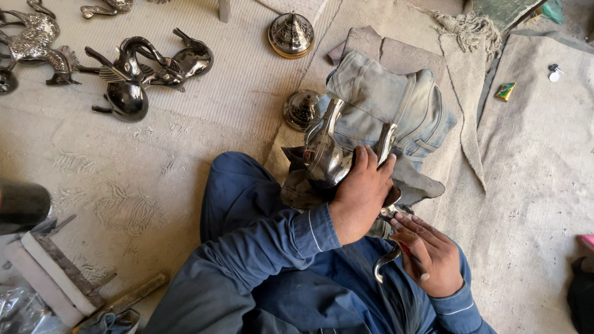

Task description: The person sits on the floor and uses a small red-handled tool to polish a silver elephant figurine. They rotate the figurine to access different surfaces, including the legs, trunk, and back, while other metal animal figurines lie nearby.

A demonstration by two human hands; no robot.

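A shiny metal bird figure (323, 151) rests on a folded pile of blue denim cloth (396, 99) in front of my lap. My left hand (362, 192) is clamped over the figure's rear part, pressing it down. My right hand (430, 253) sits just below it, fingers closed around a thin red-handled tool (408, 252). A curved metal piece (385, 263) pokes out beside that hand; whether it belongs to the figure or the tool is unclear. My blue sleeves and trousers fill the lower middle.
Several polished metal swan figures (139, 71) and ornate birds (34, 40) lie on the mat at upper left. Two round metal domed pieces (291, 34) (301, 109) stand nearby. A dark cylinder (21, 205), a block (52, 278) and a wooden handle (133, 295) lie at lower left.
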